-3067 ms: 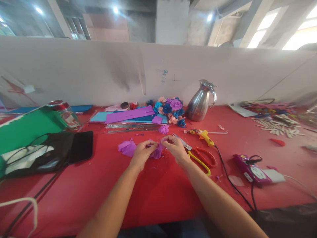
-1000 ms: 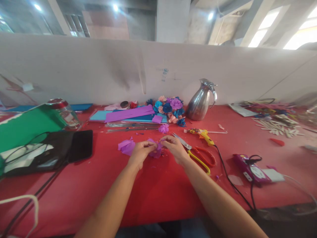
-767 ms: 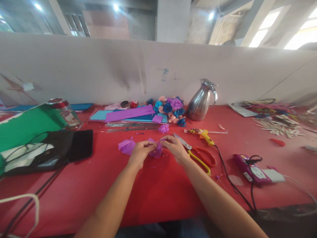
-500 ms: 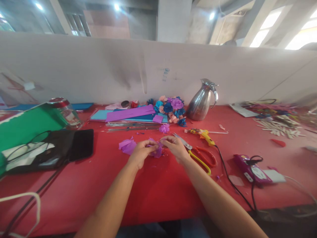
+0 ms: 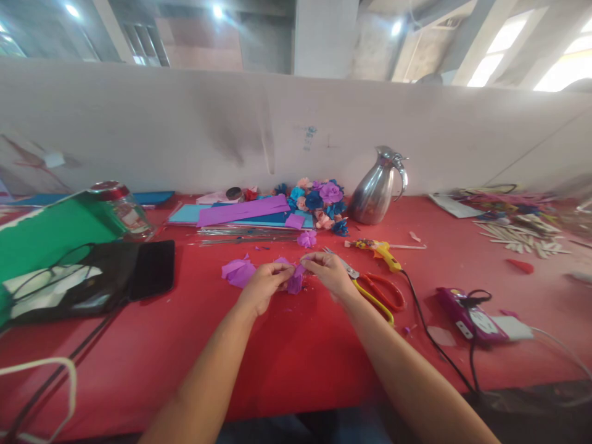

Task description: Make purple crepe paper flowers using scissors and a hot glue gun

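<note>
Currently, the purple paper piece (image 5: 295, 283) is located between the two hands, over the red tabletop (image 5: 296, 370); whether its lower edge is resting there cannot be told. It is gripped on one side by the thumb and fingers of the left hand (image 5: 261, 287), and its upper edge is pinched by the right hand (image 5: 329, 274).

The step is judged to be shaping by fingertip. The paper should be steadied with the left hand while light, even pressure is applied with the right; thin paper may be torn or creased if pulled sharply. Loose purple paper (image 5: 238, 272) beside the left hand should not be caught under the wrist. Clearance should be allowed from the scissors (image 5: 353, 272), whose blades are partly hidden behind the right hand.
</note>
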### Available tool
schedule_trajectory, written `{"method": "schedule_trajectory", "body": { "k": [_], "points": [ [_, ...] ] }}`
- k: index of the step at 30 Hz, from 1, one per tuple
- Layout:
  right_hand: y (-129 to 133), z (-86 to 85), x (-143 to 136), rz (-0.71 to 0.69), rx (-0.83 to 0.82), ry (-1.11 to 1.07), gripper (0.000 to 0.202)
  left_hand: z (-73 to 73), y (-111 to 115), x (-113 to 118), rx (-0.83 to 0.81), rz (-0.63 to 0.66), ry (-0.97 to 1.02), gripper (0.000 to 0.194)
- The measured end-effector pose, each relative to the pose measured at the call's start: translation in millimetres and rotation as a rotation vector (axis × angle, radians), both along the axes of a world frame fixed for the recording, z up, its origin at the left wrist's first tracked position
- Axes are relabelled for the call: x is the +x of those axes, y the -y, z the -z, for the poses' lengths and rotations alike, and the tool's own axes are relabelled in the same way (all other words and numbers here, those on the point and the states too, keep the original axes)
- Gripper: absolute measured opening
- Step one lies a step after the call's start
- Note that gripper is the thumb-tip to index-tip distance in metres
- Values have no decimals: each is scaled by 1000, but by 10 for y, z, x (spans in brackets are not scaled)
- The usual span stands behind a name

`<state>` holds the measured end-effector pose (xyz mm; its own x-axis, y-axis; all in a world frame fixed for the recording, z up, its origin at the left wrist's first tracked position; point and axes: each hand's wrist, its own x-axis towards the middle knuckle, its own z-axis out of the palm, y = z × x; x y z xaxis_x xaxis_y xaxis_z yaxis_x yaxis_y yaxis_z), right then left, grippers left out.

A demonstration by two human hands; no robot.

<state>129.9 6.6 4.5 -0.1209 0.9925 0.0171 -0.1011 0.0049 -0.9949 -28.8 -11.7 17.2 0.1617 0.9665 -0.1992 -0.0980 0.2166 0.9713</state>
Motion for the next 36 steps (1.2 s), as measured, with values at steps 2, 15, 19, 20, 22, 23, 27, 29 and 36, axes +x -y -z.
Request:
{"method": "schedule_trajectory", "body": {
  "k": [2,15,19,20,22,23,27,29,36],
  "points": [
    [0,0,1,9,-13,-7,19,13,-4,-4,8,-1,-1,33],
    [14,-94,56,-33,7,-13,16,5,0,-6,54,31,-12,27],
    [17,-87,51,-38,19,-10,17,8,-5,-16,33,11,-5,26],
    [17,-82,50,-39,18,-9,17,8,-6,-16,31,9,-3,26],
    [14,-74,51,-44,19,-6,18,9,-6,-16,30,4,0,26],
    [13,-70,53,-46,23,-1,19,10,-7,-15,29,-1,4,26],
    [13,-65,54,-43,41,17,19,18,-12,-16,13,-21,15,26],
    [16,-71,50,-42,36,14,19,24,-14,-19,6,-28,18,26],
    [34,-100,38,-49,34,16,18,21,-11,-20,-8,-32,31,24]
  ]
}}
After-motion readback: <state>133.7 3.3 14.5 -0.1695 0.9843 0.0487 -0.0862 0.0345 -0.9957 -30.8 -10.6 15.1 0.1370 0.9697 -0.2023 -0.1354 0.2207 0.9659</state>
